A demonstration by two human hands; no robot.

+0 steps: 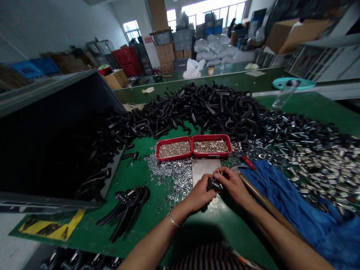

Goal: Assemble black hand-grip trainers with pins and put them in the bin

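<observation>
My left hand [200,194] is wrapped round a black curved-handled part [215,185], the same dark kind as those in the heap. Beside it, my right hand [231,183] pinches at the part's upper end; a small shiny bit shows at the fingertips, too small to name. Both hands are over a flat metal plate [205,167] on the green table. Just beyond stand two red trays, the left tray [173,158] with tiny metal pieces and the right tray [212,154] with small pins. Loose metal rings [180,179] lie left of the plate.
A heap of black parts [202,105] spans the back. At left stand a large grey crate [111,176] and several finished-looking black handles [128,208]. To the right lie a hammer [261,197], a red screwdriver [249,162], a blue cloth [284,195] and metal sleeves [326,161].
</observation>
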